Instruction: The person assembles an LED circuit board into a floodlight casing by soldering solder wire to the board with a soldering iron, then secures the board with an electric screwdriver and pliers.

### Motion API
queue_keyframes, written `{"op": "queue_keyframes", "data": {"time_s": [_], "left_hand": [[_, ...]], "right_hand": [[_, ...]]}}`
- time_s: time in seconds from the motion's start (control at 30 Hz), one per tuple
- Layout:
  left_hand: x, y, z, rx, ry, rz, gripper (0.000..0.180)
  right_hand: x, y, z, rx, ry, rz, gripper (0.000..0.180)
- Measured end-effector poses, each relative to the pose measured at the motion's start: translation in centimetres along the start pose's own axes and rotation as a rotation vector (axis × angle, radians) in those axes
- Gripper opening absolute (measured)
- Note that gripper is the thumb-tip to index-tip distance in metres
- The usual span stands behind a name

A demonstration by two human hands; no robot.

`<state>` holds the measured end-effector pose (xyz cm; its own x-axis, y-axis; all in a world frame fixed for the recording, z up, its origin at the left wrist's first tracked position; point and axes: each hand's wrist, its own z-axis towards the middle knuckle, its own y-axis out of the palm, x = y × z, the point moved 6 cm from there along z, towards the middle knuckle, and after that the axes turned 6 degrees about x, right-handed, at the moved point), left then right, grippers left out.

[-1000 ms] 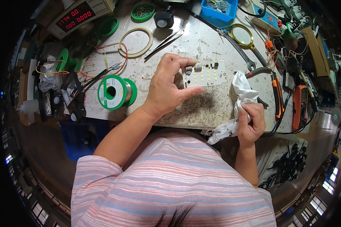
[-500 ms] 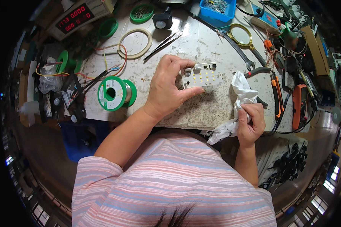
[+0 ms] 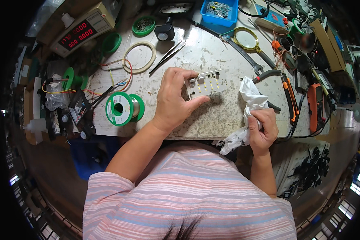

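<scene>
Over the worktop (image 3: pixel 214 126), head view: the circuit board (image 3: pixel 210 85) is held out in front of the person, just right of the left hand (image 3: pixel 177 96) and up and to the left of the right hand (image 3: pixel 263 130).
Left hand: thumb and fingers are parted by the board's width, pinching its left end along the near and far edges.
Right hand: fingers curl into a loose fist around a bunched white cloth (image 3: pixel 253 94), with folds sticking out above and trailing below.
Board to cloth: the board's long axis runs left to right, its right end tilted slightly away from the person; that free end points towards the cloth's upper part, with a gap between them. The left hand is much the nearer to the board.
Around the hands: a green-flanged spool (image 3: pixel 121 109) stands left of the left wrist, tweezers (image 3: pixel 167 58) lie beyond the left hand, and orange-handled pliers (image 3: pixel 290 98) lie right of the cloth.
Hidden or unclear: the fingers cover part of the board's left end; its underside is out of sight; its small parts are too tiny to identify. The right fingertips disappear into the cloth, and the dark fisheye rim cuts off the outer surroundings.
</scene>
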<state>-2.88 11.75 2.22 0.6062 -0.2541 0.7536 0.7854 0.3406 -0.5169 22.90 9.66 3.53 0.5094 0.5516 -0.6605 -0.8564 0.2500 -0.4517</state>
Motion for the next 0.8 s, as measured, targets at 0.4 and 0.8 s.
{"op": "queue_keyframes", "data": {"time_s": [0.4,0.8], "left_hand": [[-0.1,-0.04,-0.07,0.001,0.006,-0.013,0.062],[-0.1,-0.05,-0.09,-0.009,-0.003,-0.038,0.061]], "right_hand": [[-0.06,0.09,-0.04,0.001,-0.012,-0.005,0.013],[-0.05,0.15,-0.07,0.002,-0.016,-0.02,0.012]]}}
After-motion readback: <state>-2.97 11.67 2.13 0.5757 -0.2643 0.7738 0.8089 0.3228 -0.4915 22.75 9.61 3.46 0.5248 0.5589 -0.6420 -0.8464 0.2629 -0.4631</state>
